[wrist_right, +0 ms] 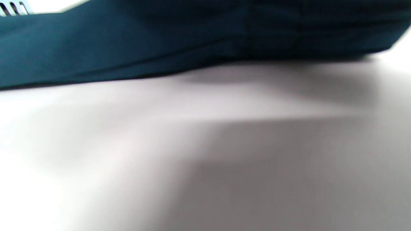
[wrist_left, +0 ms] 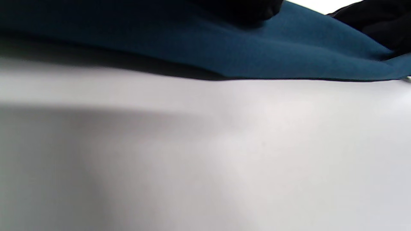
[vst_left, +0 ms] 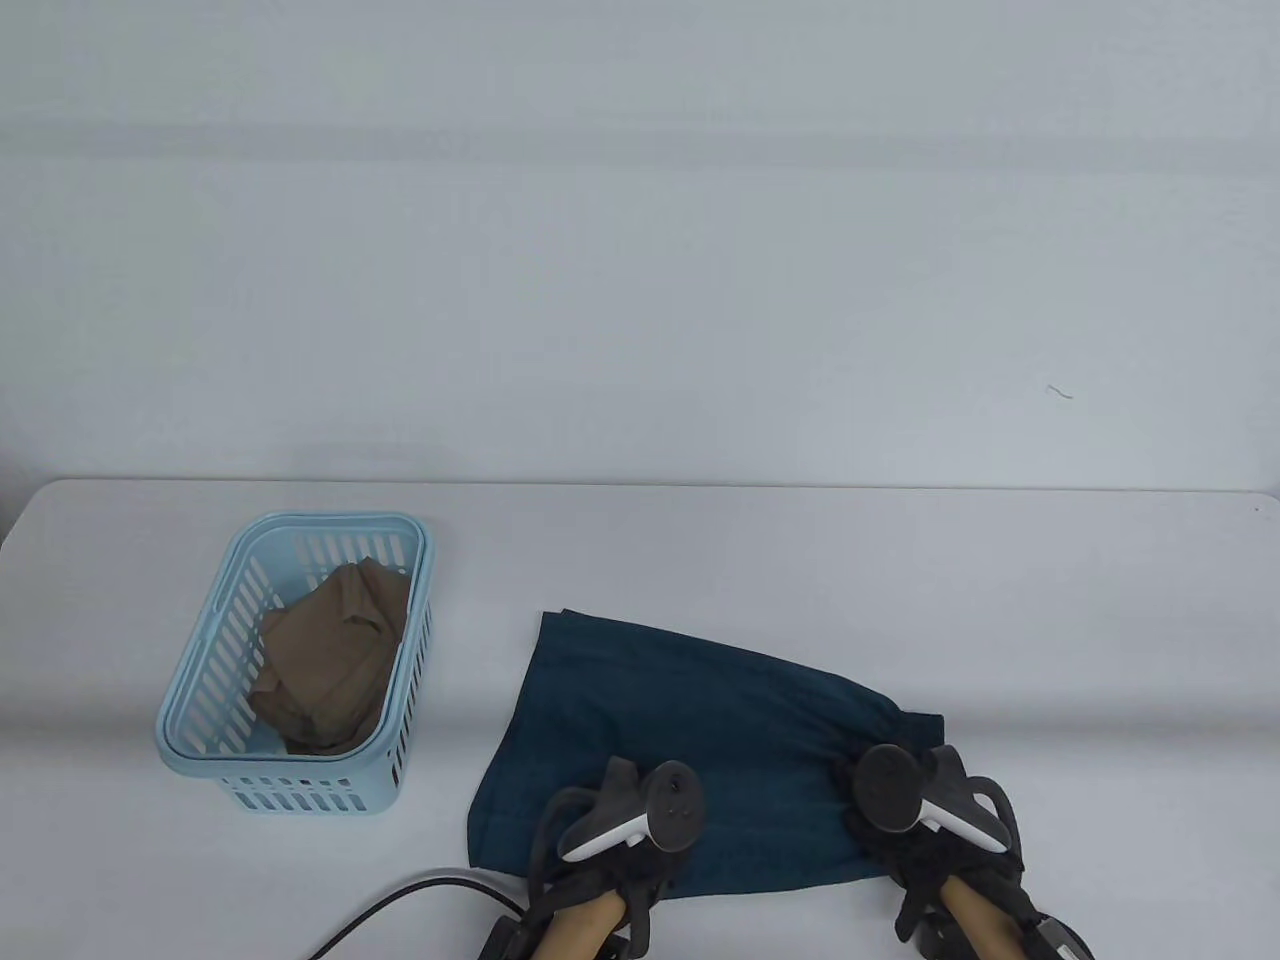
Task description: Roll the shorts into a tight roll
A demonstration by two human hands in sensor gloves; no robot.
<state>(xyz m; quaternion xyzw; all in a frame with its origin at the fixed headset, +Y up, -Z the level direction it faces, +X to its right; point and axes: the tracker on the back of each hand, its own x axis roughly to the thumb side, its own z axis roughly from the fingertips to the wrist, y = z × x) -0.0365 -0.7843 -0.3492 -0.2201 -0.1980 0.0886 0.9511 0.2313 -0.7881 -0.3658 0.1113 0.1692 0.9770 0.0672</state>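
Lying flat in the lower centre of the table view, the teal shorts were folded to a single panel on the white table, not yet rolled. The left hand and right hand both rested on the near edge, but the trackers hid the fingers, so whether they pinched the cloth or merely pressed it could not be told. The fabric looked thin, soft and light, likely to slump and slide on the smooth tabletop; the gathered waistband at lower right seemed thicker. Pinching the near hem at both ends would probably suit. A blue basket holding tan clothing stood at left.
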